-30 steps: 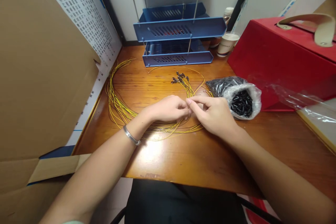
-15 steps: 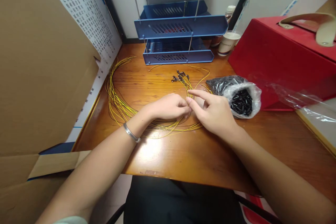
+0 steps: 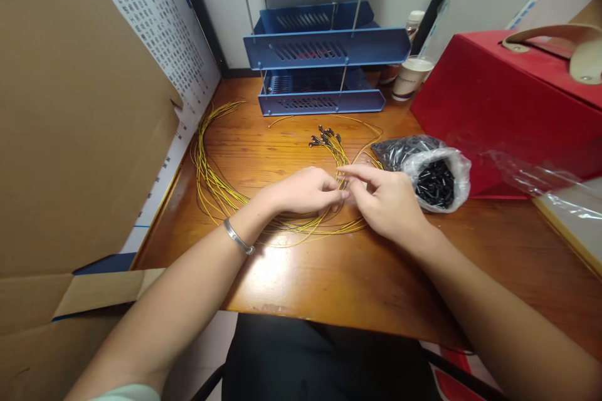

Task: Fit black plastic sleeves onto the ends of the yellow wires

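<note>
In the head view, my left hand [image 3: 308, 191] pinches thumb against fingers over a bundle of thin yellow wires [image 3: 219, 178]. My right hand [image 3: 390, 203] meets it from the right, its fingers closed around a wire at the left fingertips. The exact point of grip is small and partly hidden. Just beyond the hands, the bundle's wire ends carry black caps [image 3: 325, 136]. Beside my right hand lies an open clear plastic bag [image 3: 461, 182] full of small black tubular pieces [image 3: 435, 183].
A blue tiered letter tray [image 3: 324, 103] stands at the back of the wooden table [image 3: 282, 288]. Right of it are a paper cup [image 3: 410, 78] and a bottle [image 3: 414, 22]. A red box [image 3: 498, 119] borders the right side, and a cardboard box [image 3: 84, 113] the left.
The fingertips of both hands have shifted slightly, with my right thumb drawn back a little from the left fingers. The camera view has moved slightly.
</note>
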The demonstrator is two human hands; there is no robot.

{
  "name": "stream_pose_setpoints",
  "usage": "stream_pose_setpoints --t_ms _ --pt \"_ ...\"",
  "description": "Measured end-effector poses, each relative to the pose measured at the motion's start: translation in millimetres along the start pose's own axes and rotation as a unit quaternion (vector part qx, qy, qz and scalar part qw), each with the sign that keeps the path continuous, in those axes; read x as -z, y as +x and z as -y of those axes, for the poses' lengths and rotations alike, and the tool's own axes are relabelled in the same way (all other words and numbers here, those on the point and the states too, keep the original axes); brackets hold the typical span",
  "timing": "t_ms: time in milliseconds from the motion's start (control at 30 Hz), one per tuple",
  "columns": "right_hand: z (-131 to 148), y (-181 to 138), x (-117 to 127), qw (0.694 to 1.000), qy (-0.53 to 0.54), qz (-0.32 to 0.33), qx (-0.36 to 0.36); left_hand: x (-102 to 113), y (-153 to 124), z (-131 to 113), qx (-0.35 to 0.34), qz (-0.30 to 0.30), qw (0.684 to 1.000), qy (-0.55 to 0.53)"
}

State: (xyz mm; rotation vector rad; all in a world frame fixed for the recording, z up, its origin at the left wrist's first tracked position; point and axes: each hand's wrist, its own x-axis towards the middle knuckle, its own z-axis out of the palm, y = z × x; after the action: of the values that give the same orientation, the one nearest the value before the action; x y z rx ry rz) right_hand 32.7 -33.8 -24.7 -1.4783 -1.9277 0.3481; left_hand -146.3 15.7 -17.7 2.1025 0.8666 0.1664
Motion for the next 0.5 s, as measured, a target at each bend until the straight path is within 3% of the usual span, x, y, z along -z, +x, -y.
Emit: stream_pose_setpoints --t_ms 500 --pt "-0.6 0.1 1.5 1.000 -0.004 -0.006 -0.006 -0.2 -0.2 -0.7 -0.002 -0.016 0.999 0.037"
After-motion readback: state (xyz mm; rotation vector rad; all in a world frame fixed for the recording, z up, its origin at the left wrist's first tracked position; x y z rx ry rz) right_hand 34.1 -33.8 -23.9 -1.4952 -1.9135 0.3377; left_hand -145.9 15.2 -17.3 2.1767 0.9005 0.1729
